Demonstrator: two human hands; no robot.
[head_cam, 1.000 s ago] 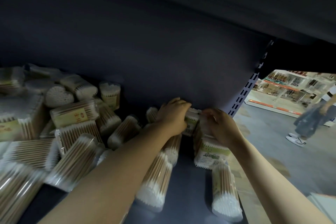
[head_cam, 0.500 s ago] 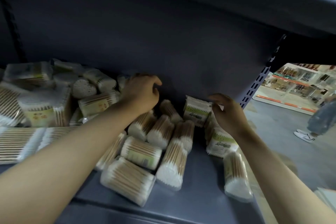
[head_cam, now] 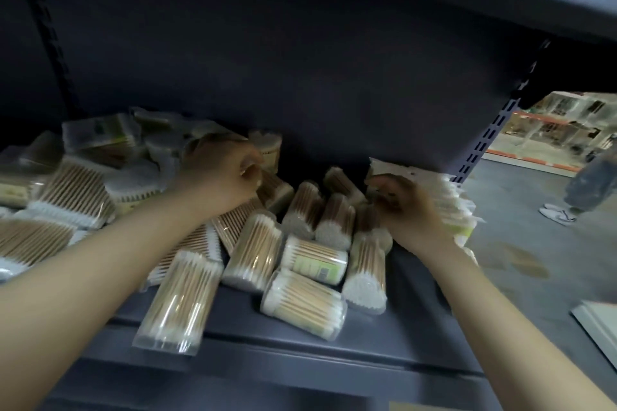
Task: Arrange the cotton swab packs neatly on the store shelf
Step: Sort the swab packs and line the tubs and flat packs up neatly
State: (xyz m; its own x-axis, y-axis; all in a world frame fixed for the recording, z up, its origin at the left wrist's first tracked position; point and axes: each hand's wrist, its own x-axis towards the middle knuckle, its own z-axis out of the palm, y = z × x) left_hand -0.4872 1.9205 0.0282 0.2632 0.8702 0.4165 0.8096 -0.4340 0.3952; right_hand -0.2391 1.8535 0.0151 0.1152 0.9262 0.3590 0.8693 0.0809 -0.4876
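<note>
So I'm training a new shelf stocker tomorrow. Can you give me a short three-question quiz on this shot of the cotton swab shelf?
1. True or false: the round cotton swab packs in the middle of the shelf stand upright in a tidy row.
2. Which hand is at the flat bagged packs stacked at the shelf's right end?
A. left hand
B. right hand
3. Fill in: beyond the shelf upright, a passer-by's ___ sneakers show on the aisle floor.

Key
1. False: they lie on their sides, pointing different ways.
2. B. Blur hides whether its fingers actually grip a pack.
3. White.
</note>
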